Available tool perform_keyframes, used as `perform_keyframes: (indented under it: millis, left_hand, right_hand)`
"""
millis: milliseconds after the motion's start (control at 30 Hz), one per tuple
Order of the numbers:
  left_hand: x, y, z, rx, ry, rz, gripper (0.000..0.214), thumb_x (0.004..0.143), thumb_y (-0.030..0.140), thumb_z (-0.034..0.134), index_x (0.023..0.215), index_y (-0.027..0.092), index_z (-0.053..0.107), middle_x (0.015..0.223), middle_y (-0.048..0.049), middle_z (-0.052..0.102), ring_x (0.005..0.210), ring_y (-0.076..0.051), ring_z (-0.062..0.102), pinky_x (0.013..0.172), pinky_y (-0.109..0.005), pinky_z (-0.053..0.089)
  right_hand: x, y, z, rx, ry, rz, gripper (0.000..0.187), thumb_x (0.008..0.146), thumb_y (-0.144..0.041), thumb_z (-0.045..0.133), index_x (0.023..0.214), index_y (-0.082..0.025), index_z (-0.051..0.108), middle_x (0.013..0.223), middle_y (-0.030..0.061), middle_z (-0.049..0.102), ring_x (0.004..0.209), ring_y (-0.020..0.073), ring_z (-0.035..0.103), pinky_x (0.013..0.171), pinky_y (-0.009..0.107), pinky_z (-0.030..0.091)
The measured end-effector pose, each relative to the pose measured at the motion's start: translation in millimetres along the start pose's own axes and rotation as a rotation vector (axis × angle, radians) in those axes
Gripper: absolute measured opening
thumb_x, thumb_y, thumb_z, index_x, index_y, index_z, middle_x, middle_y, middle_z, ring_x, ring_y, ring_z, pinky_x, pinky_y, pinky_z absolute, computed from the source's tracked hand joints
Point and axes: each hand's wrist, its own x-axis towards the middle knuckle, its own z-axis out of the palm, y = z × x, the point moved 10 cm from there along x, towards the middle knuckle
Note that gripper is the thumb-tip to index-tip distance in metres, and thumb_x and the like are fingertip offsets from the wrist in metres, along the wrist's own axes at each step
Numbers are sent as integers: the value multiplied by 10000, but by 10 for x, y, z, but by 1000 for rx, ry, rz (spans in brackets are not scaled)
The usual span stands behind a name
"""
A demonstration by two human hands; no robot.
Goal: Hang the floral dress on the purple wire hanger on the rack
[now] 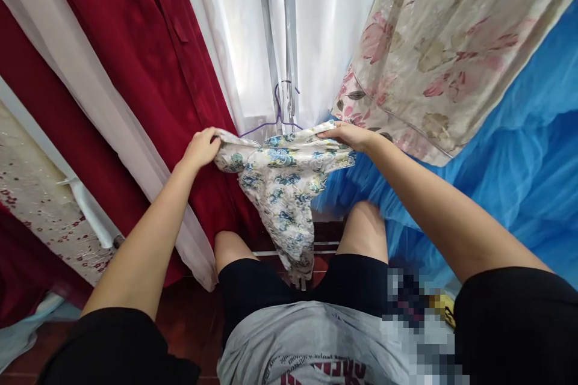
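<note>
A white garment (289, 183) with blue and green flowers hangs in front of me on a purple hanger (279, 114). It looks like a top or a dress, its lower part dropping between my knees. My left hand (202, 149) pinches its left shoulder or sleeve, fingers closed on the cloth. At the other shoulder my right hand (347, 134) grips the fabric between thumb and fingers. The hanger's hook stands up above the neckline, in front of silvery bars (289, 24); whether it hangs on anything I cannot make out.
Long red cloth (149, 60) and pale cloth (85, 48) hang at the left. White curtain-like fabric (334, 30) is behind the hanger. A floral beige cloth (419, 66) and blue tulle (506, 192) hang at the right. The reddish floor (189, 313) shows below.
</note>
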Motion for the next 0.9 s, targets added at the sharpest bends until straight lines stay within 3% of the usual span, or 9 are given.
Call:
perform_keyframes:
  millis: [100, 167, 267, 333, 433, 600, 733, 800, 900]
  left_hand:
    - [186, 189, 58, -274, -6, -56, 241, 852, 251, 496, 1052, 194, 617, 1021, -65, 678, 914, -229, 604, 872, -359, 487]
    - [180, 176, 139, -389, -14, -157, 239, 818, 265, 572, 1046, 195, 584, 879, -29, 633, 784, -198, 581, 756, -316, 486]
    - [43, 91, 47, -403, 134, -226, 265, 764, 324, 699, 951, 197, 561, 793, -4, 594, 729, -175, 555, 691, -276, 459]
    - [-90, 152, -80, -395, 242, -151, 220, 843, 399, 642, 855, 190, 575, 797, -22, 620, 752, -172, 565, 712, -270, 462]
    - [-298, 445, -195, -386, 291, 43, 372, 980, 453, 460, 848, 169, 660, 870, -62, 690, 839, -185, 616, 787, -273, 473]
    - [-427, 865, -278, -279, 250, 187, 357, 955, 486, 565, 1011, 172, 726, 962, -55, 740, 883, -192, 649, 813, -260, 461]
    - [-328, 860, -378, -198, 264, 164, 461, 998, 501, 478, 732, 163, 643, 660, -1, 576, 641, -139, 505, 626, -260, 357]
    - [-313, 782, -327, -164, 229, 137, 471, 970, 510, 518, 651, 169, 581, 586, 18, 478, 586, -126, 424, 580, -271, 300]
    - [-419, 581, -160, -170, 203, 61, 454, 887, 514, 626, 592, 182, 532, 540, 31, 437, 554, -117, 383, 559, -274, 279]
  right_hand:
    - [-30, 130, -1, 76, 11, 57, 196, 760, -259, 810, 940, -199, 765, 878, 68, 804, 775, 242, 745, 744, 350, 616]
    - [-57, 276, -51, 111, 49, 83, 196, 812, -304, 780, 962, -180, 754, 858, 71, 801, 722, 222, 734, 722, 333, 608]
    - [-145, 515, -149, 192, 125, 32, 280, 863, -417, 735, 990, -168, 744, 874, 71, 804, 737, 207, 731, 720, 304, 594]
    - [-259, 649, -226, 219, 205, -52, 348, 826, -509, 757, 950, -183, 740, 870, 59, 802, 760, 210, 734, 713, 295, 589]
    - [-486, 724, -322, 191, 351, -176, 446, 698, -621, 822, 854, -218, 712, 808, 33, 784, 748, 229, 726, 674, 311, 585]
    - [-637, 286, -434, 131, 521, -261, 546, 666, -758, 728, 840, -250, 632, 805, 56, 763, 832, 298, 731, 660, 381, 595]
    - [-540, -305, -368, 50, 567, -304, 503, 741, -732, 669, 867, -247, 623, 844, 60, 752, 908, 302, 718, 713, 374, 596]
    - [-545, -499, -135, 44, 508, -337, 479, 788, -704, 651, 880, -234, 648, 856, 63, 747, 945, 305, 712, 759, 375, 593]
    - [-774, -678, 501, -12, 287, -441, 456, 877, -671, 605, 902, -226, 696, 883, 48, 744, 973, 272, 702, 847, 367, 579]
